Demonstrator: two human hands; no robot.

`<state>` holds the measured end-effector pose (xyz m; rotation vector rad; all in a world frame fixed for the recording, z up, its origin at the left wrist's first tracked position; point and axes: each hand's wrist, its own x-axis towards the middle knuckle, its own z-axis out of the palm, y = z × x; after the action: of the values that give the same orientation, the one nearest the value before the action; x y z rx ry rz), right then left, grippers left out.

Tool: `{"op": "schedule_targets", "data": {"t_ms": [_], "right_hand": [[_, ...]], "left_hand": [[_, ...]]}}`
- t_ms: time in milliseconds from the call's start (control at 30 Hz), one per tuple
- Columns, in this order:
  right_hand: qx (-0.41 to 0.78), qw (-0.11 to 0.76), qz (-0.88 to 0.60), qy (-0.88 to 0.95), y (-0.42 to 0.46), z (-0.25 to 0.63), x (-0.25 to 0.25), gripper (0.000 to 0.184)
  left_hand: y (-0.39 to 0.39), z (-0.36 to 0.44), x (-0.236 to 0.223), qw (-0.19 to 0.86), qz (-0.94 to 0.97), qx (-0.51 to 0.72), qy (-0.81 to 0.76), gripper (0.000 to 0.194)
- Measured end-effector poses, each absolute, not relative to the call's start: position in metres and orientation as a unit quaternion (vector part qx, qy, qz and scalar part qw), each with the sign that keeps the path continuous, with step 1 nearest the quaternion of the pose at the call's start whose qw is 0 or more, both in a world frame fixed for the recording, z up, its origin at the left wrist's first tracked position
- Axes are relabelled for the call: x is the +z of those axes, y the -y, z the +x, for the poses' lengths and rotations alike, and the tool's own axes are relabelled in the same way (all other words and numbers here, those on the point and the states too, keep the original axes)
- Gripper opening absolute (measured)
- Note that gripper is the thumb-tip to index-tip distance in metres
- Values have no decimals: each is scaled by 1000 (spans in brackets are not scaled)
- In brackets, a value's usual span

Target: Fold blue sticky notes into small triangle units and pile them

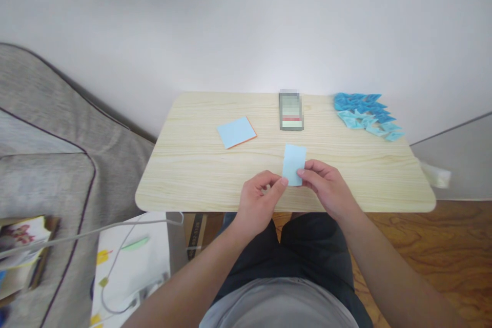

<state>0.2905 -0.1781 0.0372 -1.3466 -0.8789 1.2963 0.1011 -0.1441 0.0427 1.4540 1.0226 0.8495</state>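
A light blue piece of paper (294,161), narrow and upright in shape, is held between my two hands above the front part of the table. My left hand (261,197) pinches its lower left corner between thumb and index finger. On its right side, my right hand (326,184) grips the edge with the thumb on top and fingers behind. Further left on the table lies a stack of light blue paper (236,132) with an orange edge showing beneath. Folded paper pieces (365,113), dark blue and light blue, lie in rows at the back right.
A phone (291,111) with a blurred screen lies at the back of the wooden table (180,174), against the white wall. Left stands a grey sofa (115,164) with books on it. A white cable (126,224) runs above a white surface (134,266) at lower left.
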Motion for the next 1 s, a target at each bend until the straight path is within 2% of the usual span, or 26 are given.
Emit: {"op": "schedule_targets", "data": {"t_ms": [67, 167, 267, 367, 500, 633, 800, 1000], "right_hand": [[538, 494, -566, 383, 177, 295, 38, 12], [548, 462, -572, 399, 176, 300, 41, 8], [541, 453, -578, 409, 176, 299, 45, 7], [509, 456, -581, 443, 177, 295, 47, 10], [424, 455, -601, 502, 179, 291, 47, 15], [258, 459, -621, 581, 183, 291, 44, 15], [152, 431, -585, 670, 195, 295, 29, 18], [113, 332, -564, 747, 210, 309, 6, 22]], "left_hand": [[141, 98, 43, 561, 607, 373, -422, 24], [134, 95, 44, 553, 607, 415, -391, 41], [129, 95, 44, 549, 614, 420, -380, 46], [127, 96, 43, 535, 616, 413, -405, 33], [125, 98, 42, 444, 678, 427, -402, 7], [125, 96, 33, 341, 742, 442, -372, 9], [133, 89, 17, 222, 832, 366, -352, 14], [140, 80, 18, 195, 895, 231, -327, 25]]}}
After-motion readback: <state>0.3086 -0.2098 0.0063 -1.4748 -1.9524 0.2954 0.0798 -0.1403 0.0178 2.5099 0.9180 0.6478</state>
